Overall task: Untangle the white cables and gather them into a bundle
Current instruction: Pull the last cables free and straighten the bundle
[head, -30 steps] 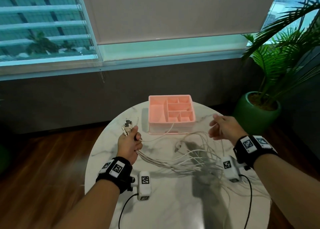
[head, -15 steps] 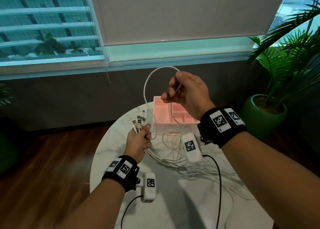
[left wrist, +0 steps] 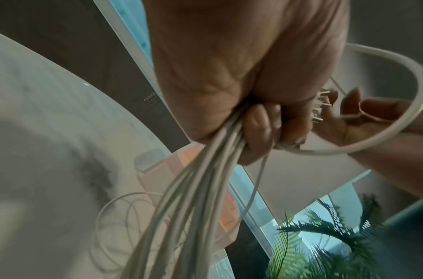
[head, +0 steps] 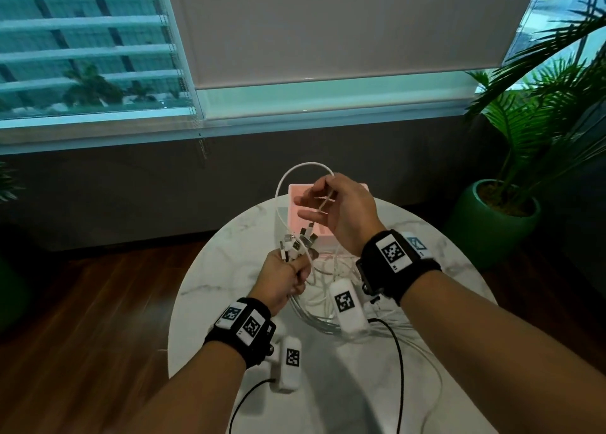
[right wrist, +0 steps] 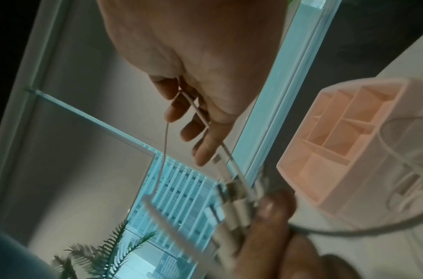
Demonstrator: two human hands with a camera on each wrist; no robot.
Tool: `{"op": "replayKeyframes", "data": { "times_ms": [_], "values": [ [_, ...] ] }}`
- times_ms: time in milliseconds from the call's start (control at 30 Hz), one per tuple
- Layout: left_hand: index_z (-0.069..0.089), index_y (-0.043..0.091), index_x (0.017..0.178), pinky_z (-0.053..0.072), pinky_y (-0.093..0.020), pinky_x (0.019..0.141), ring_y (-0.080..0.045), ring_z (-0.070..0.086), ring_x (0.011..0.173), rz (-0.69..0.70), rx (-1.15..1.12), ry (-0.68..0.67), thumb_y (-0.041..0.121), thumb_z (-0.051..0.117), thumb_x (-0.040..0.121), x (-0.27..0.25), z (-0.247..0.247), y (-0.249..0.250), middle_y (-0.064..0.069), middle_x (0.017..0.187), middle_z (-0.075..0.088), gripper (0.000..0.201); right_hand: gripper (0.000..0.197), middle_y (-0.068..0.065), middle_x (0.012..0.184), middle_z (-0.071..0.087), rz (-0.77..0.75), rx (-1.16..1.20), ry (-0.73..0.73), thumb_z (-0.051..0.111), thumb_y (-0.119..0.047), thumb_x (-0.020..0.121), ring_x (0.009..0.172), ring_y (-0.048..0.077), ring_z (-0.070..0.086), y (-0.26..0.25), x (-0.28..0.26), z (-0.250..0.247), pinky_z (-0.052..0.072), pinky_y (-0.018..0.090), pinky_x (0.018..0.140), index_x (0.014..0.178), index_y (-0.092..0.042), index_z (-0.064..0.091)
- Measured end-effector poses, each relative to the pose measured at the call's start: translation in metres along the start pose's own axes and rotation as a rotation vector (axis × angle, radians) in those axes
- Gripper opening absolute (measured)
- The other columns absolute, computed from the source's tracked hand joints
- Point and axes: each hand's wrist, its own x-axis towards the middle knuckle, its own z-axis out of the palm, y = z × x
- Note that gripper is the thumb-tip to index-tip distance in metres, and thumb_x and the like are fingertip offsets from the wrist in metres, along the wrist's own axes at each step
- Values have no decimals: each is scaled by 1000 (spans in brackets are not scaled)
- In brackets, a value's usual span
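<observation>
From the head view I see my left hand (head: 284, 277) fisted round the white cables (head: 296, 248) just before the pink organizer (head: 295, 192) (plugs upward). Right wrist view: my right hand (right wrist: 200, 62) pinches one cable (right wrist: 197, 111) above it.

Pink divided organiser (head: 296, 200) on round marble table (head: 229, 269), potted palm (head: 498, 217) — right, window behind

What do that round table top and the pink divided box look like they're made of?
Table top: probably marble or a marble-look laminate, white with grey veins and a soft sheen.
Pink box: apparently moulded plastic, with thin, even walls, rounded corners and a matte finish.
</observation>
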Motion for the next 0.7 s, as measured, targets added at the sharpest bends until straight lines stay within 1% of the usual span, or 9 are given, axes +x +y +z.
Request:
{"op": "replayKeyframes", "data": {
  "times_ms": [100,200,267,333,400,467,533,600,700],
  "values": [
    [63,0,95,20,-17,36,-7,32,38,16,-57,51,8,57,100,2,-7,3,-4,54,45,11,18,8,104,65,16,-351,58,51,-12,99,95,27,64,12,4,-26,57,47,80,113,-9,62],
    [62,0,95,20,-17,35,-6,32,38,10,-105,81,5,54,102,5,-12,5,-4,54,44,12,39,-3,124,62,145,-828,-108,52,-7,95,104,15,61,43,1,-62,54,38,87,131,-23,58],
    [64,3,93,21,-17,35,-7,30,40,2,-99,96,6,52,103,7,-14,6,-2,52,43,15,45,-4,132,60,253,-1222,-321,53,-4,91,114,12,58,69,-5,-85,46,31,97,130,-23,62],
    [64,4,92,20,-18,36,-8,29,42,20,-99,103,6,51,103,8,-15,9,-1,52,42,17,37,2,131,62,296,-1456,-373,55,-8,91,120,21,58,90,-12,-107,45,30,100,122,-22,68],
    [64,3,93,20,-18,37,-7,29,43,42,-111,108,4,48,104,8,-17,10,0,53,41,19,21,5,119,65,311,-1494,-275,58,-14,94,114,26,62,97,-14,-126,47,27,91,110,-19,71],
    [64,2,93,20,-17,37,-7,28,42,51,-108,127,3,48,103,8,-20,9,0,52,41,19,8,3,96,69,275,-1441,-137,61,-21,95,97,26,68,94,-10,-138,49,27,82,92,-21,69],
    [65,1,94,20,-17,36,-7,29,42,46,-100,164,2,48,103,10,-23,6,-1,52,42,18,15,2,81,71,192,-1263,-10,63,-21,95,77,24,71,82,-4,-141,58,37,79,81,-21,68],
    [65,0,94,21,-17,36,-8,29,42,24,-102,203,1,49,102,13,-24,2,-2,54,41,17,16,3,79,74,71,-1076,75,63,-19,95,71,22,72,63,2,-133,60,46,80,83,-23,73],
    [63,-2,97,21,-18,36,-7,29,39,6,-84,226,1,50,102,16,-24,-3,-2,54,42,14,13,-4,80,76,-141,-954,152,67,-30,93,79,14,72,33,12,-113,58,37,82,90,-24,78]
  ]
}}
